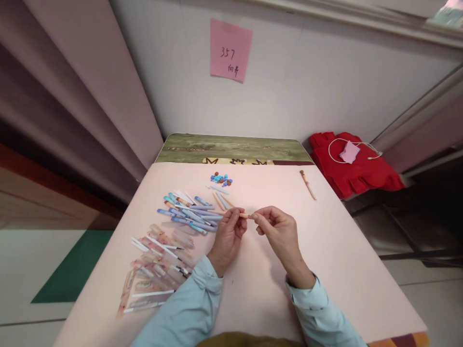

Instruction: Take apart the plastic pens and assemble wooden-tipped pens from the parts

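Peach pen barrel in left hand

Left fingers, right fingers — pinched, close together

1. One head-worn camera looks forward and down over the table.
2. It faces the wall beyond, from close above the sleeves.
3. Edges seem stretched, perhaps by a wide lens.
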`<state>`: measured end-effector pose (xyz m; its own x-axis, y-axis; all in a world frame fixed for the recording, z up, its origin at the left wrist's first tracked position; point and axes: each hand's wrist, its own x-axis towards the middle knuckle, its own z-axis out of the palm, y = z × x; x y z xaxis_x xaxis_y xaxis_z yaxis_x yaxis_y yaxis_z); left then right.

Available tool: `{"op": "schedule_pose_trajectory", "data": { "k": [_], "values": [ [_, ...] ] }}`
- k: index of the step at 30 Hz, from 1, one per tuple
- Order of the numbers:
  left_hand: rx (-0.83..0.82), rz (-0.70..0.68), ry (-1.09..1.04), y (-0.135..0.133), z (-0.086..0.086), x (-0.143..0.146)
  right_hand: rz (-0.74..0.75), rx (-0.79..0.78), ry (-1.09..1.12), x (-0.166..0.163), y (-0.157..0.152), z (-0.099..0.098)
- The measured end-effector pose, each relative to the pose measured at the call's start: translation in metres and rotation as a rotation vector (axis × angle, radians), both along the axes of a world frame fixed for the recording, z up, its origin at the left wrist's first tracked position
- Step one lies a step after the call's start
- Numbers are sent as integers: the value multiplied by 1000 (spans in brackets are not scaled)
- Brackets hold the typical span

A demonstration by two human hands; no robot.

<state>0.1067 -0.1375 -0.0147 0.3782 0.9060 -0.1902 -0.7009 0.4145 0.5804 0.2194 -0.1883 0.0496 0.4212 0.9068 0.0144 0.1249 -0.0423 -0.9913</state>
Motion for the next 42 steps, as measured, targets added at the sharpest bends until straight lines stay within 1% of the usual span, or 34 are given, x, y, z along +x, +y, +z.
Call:
{"op": "schedule_pose_trajectory", "data": {
  "k": [5,10,13,15,18,23,28,33,36,39,42],
  "values": [
    [-19,-16,-25,0,-1,0,-1,26,22,0,1,-1],
    [-73,-16,-47,1,-1,-1,-24,118,-18,6,0,-5],
    [-95,-9,-62,2,-2,0,27,127,-89,6,2,-9],
    [-90,-3,-67,2,-3,0,63,140,-185,5,3,-13],
    [-86,2,-52,1,-2,0,35,160,-278,3,5,-17],
    [-80,-22,-37,1,1,-1,-39,155,-170,5,4,-16],
    [-93,-25,-50,1,1,-3,-99,138,-169,6,2,-13],
    [-46,-47,-14,0,1,-3,-96,146,-178,4,2,-14],
    [-40,-50,-18,-1,2,-2,-96,177,-198,3,2,-15],
    [-42,-48,-27,-2,4,-2,-109,203,-226,2,1,-16],
    [-71,-17,-58,-2,4,-1,-124,201,-220,0,0,-17]
  ]
}}
